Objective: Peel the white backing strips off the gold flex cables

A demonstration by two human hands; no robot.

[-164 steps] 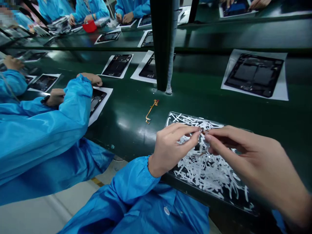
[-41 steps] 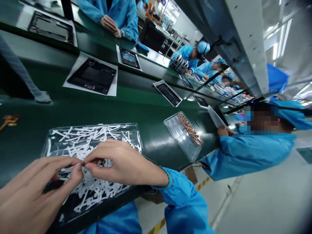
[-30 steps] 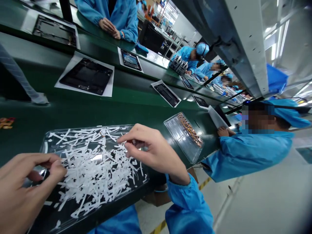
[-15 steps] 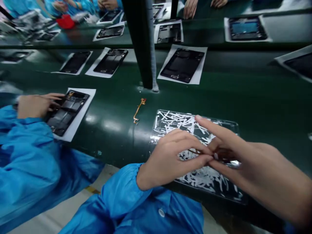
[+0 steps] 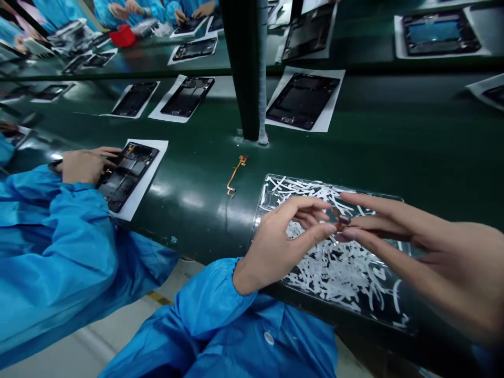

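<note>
Above a clear plastic tray (image 5: pixel 394 325) full of thin white strips (image 5: pixel 334 273), my two hands meet at a small brown flex part (image 5: pixel 342 219). My right hand (image 5: pixel 417 241) pinches that part between thumb and fingers. My left hand (image 5: pixel 279 241) has its thumb and index fingertip apart, close to the part's left side; the thumb tip is at or just beside it. Left of the tray, an orange flex cable (image 5: pixel 236 176) lies on the green bench.
At the left, a co-worker's hand (image 5: pixel 84 165) rests on a device frame (image 5: pixel 128 176) on white paper. A dark post (image 5: pixel 246 79) stands beyond the cable. More device frames (image 5: pixel 303 100) on paper line the back, with other workers' hands (image 5: pixel 134 7) farther off.
My hands have moved slightly up and apart, and my left fingertips have opened away from the part. The view has shifted, so the bench items appear farther right. A back device frame is now raised.
</note>
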